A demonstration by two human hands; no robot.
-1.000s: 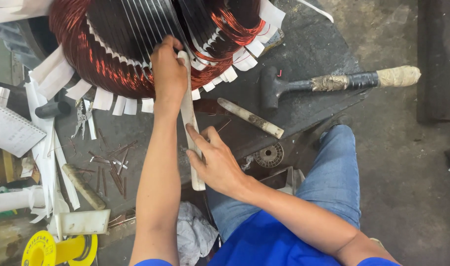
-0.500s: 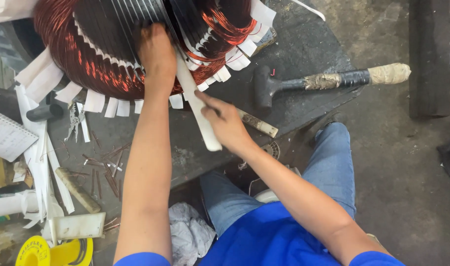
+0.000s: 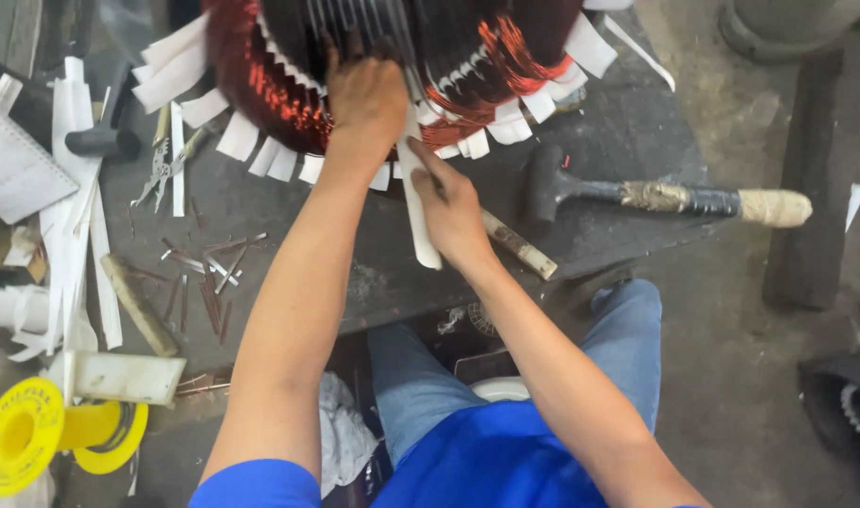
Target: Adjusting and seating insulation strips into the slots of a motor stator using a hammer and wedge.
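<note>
The left hand (image 3: 366,99) lies flat on the near rim of the stator (image 3: 392,66), which stands at the far edge of the desk (image 3: 289,245); its fingers are spread over the copper coils (image 3: 279,94) and grip nothing, they only press. The right hand (image 3: 453,212) is closed around a white strip (image 3: 419,212), the fingers pinching it about the middle, with the upper end going between the windings just beside the left hand. I judge the strip to be light, thin and rather stiff like pressed paper, so it can buckle if pushed from its far end; holding it close to the slot, as the hand does, seems the safe place. The stator looks heavy and will not shift, but the wire enamel is probably fragile. A hammer (image 3: 656,196) lies to the right, pliers (image 3: 162,169) and loose white strips (image 3: 72,216) to the left, a yellow spool (image 3: 21,433) near left.
</note>
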